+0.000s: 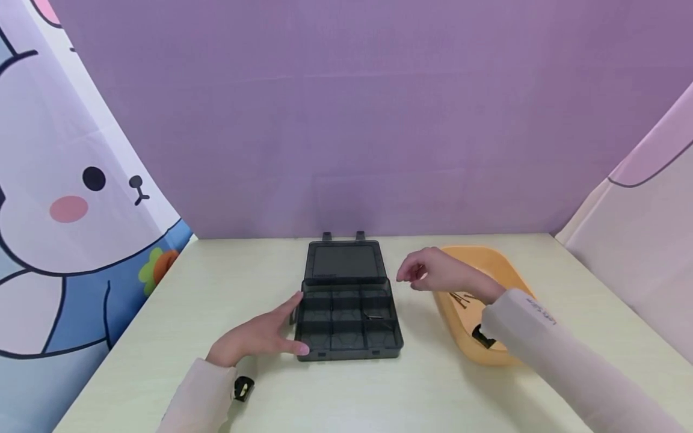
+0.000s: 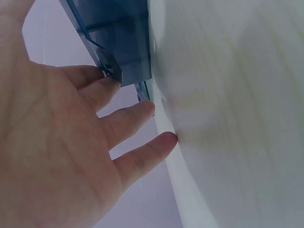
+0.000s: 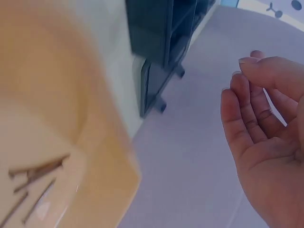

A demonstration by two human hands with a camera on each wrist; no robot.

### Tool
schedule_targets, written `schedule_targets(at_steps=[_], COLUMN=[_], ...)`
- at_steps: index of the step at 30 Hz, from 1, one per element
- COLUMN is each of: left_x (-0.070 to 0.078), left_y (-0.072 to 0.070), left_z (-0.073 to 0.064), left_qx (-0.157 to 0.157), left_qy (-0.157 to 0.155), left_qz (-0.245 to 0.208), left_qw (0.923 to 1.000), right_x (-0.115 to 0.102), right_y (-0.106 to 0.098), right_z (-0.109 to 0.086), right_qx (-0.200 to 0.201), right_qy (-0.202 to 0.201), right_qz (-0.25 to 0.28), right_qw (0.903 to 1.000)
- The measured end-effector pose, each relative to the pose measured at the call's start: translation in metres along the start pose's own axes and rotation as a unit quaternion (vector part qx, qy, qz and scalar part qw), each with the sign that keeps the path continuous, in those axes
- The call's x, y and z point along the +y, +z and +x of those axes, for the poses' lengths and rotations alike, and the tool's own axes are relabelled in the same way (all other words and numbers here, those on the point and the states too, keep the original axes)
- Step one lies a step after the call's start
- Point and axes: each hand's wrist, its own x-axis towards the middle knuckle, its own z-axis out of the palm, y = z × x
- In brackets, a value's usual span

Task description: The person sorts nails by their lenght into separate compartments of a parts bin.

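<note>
A dark grey compartment box (image 1: 348, 328) lies on the table with its lid (image 1: 344, 261) folded back, a see-through panel in it. Thin nail-like pieces (image 1: 373, 317) lie in a compartment on its right side. My left hand (image 1: 262, 334) rests at the box's left side, thumb and fingers spread along it; the left wrist view shows its fingertips by the side latch. Just right of the lid hovers my right hand (image 1: 433, 269), fingers loosely bent and nothing visible between them. Beneath that forearm stands a yellow-orange basin (image 1: 487, 359) holding several screws or nails (image 3: 40, 173).
The pale table (image 1: 346, 397) reaches back to a purple cloth (image 1: 346, 120). Cartoon-printed cloth (image 1: 108, 240) hangs along the left side, with a pale printed cloth (image 1: 644, 240) on the right. Two lid latches (image 1: 360, 234) stick out at the back of the box.
</note>
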Motion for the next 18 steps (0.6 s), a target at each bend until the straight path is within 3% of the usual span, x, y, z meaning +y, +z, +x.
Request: schedule_targets(at_steps=[10, 18], left_x=[0.000, 0.001], left_y=[0.002, 0.000], left_z=[-0.001, -0.002], left_qx=[0.003, 0.002], left_qy=[-0.005, -0.003], left_qz=[-0.003, 0.007], left_qw=[1.0000, 1.0000], right_x=[0.031, 0.060], right_y=[-0.027, -0.036], right_z=[-0.027, -0.044], right_qx=[0.018, 0.032], right_qy=[0.000, 0.010], right_qz=[-0.022, -0.034], right_qw=[0.9996, 0.9989])
